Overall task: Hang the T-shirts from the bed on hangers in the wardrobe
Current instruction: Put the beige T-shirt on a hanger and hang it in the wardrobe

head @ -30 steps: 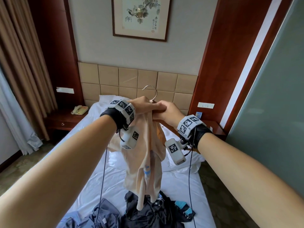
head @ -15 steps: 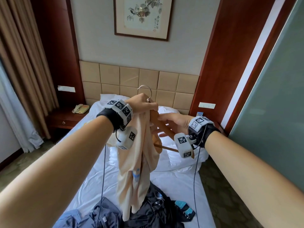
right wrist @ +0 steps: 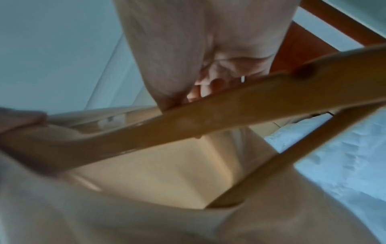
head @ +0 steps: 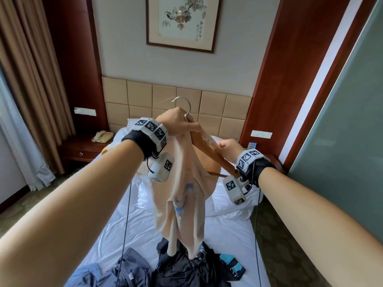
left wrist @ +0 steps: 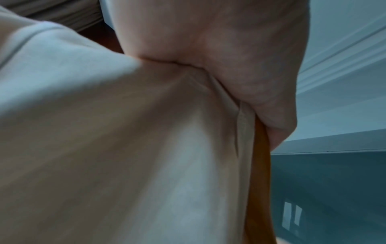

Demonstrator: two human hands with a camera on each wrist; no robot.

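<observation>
- Dark T-shirts (head: 186, 268) lie heaped at the near end of the bed (head: 223, 230).
- Above them a beige T-shirt (head: 186, 195) hangs from a wooden hanger (head: 215, 156), draped over its left half.
- The right hand (head: 229, 149) curls round the hanger's bare right arm, pinching the shirt's collar edge there.
- The left hand (head: 176, 123) grips hanger top and cloth together, under the metal hook (head: 184, 100).
- Behind stand pillows (head: 232, 201) and a padded headboard (head: 213, 106).

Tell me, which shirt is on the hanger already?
The beige shirt, held up on the hanger. The dark shirts lie on the bed.
</observation>
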